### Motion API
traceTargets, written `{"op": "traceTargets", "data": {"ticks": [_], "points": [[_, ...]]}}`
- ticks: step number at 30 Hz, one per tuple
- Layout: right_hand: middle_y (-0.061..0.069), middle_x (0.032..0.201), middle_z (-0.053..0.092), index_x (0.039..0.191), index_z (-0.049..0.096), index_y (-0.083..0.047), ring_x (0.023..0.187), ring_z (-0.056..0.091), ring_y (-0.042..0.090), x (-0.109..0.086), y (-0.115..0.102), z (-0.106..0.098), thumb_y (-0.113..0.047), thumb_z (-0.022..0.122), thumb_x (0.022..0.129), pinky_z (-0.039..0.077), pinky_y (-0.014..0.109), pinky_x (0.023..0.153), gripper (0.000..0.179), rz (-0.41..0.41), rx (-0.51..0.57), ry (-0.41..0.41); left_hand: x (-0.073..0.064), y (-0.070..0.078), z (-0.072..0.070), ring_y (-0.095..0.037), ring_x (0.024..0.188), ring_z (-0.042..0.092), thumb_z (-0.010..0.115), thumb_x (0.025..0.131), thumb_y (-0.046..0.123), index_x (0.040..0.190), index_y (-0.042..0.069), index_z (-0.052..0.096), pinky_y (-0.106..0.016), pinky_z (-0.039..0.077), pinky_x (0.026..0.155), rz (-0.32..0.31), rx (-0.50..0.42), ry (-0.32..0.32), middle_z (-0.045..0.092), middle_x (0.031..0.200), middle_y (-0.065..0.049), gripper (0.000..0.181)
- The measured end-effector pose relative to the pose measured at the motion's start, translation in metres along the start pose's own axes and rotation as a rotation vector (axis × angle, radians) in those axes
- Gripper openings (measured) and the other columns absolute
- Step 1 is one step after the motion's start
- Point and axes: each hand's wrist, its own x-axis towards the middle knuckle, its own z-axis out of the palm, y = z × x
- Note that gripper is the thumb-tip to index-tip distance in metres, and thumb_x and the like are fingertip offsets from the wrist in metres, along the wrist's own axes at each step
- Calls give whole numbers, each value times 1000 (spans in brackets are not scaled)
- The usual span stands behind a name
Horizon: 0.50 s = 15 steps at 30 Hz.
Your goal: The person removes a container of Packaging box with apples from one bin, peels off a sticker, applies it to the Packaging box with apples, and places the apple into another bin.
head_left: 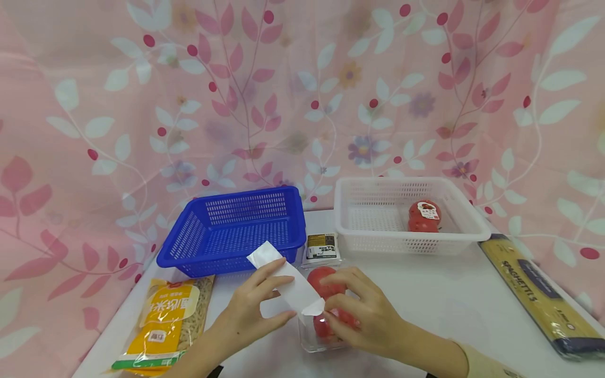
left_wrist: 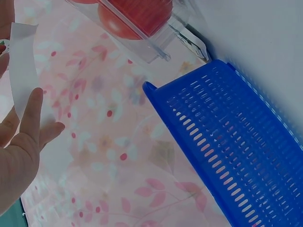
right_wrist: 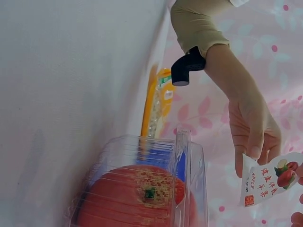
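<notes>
Both hands hold a white paper label [head_left: 296,290] above a clear plastic box [head_left: 309,344] of red apples [head_left: 320,277]. My left hand [head_left: 248,310] has its fingers around the label's upper left part, the thumb standing apart. At the lower right end, where a corner folds over, my right hand [head_left: 371,315] pinches the label. The right wrist view shows its printed face, with an apple picture and the word APPLE. Only fingertips [right_wrist: 297,220] of the right hand show there. The lidded box lies on the table under the hands.
A blue basket [head_left: 189,247] stands behind the left hand. At back right, a white basket [head_left: 411,237] contains a labelled apple box [head_left: 423,216]. A yellow food bag [head_left: 163,320] lies left, a spaghetti pack [head_left: 539,294] right. A small printed packet [head_left: 323,247] lies behind the box.
</notes>
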Motion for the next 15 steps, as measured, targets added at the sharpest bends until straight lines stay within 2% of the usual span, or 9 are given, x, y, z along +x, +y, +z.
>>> {"op": "traceTargets", "data": {"ticks": [3,10,15], "points": [[11,104,57,75,62,-10,92,53,24,0,0,-1,-16,56,87,44,30,84,15,4,-1,2,-2,-3,-1,-22,111,52,83,65,11,112,9,62,-20,50,73,-38,14,-1,42,137,-6,51],[11,103,58,75,60,-9,91,54,26,3,-1,-2,-16,56,88,43,33,87,16,-20,-11,19,-6,-11,-4,-20,107,55,83,67,18,112,10,63,-21,51,72,-92,86,43,44,136,-4,51],[11,105,59,75,61,-10,93,54,26,-3,2,-3,-17,57,88,44,31,87,14,19,-20,-2,-8,-15,-7,-19,109,55,81,69,17,111,11,64,-18,50,71,-168,105,64,49,132,-2,47]]}}
